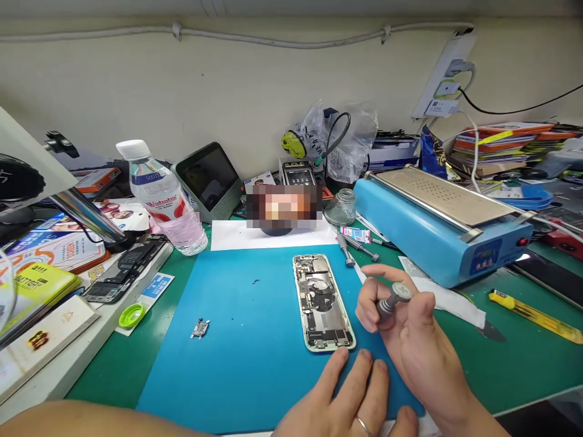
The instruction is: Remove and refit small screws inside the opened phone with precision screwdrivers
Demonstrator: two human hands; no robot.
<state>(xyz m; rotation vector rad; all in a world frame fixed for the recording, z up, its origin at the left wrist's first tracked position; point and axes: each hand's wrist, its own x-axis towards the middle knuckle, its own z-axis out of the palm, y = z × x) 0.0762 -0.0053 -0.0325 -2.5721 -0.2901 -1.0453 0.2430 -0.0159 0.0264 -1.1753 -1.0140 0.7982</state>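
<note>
An opened phone frame [324, 303] lies upright on the blue mat [228, 376], its inner parts showing. My left hand [348, 400] rests on the mat with its fingers apart, the fingertips at the phone's lower edge. It wears a ring and holds nothing. To the right of the phone, my right hand [410, 328] is raised, its fingers curled around a grey screwdriver [388, 303] whose round cap faces up. A small metal part with bits around it [200, 328] sits on the left of the mat.
A water bottle [166, 203], a smart display [209, 182] and a blurred round object [282, 206] stand behind. Two more screwdrivers [346, 250] lie past the phone. On the right are a blue heating machine [423, 237] and a yellow cutter [535, 315]; phone parts [130, 267] lie left.
</note>
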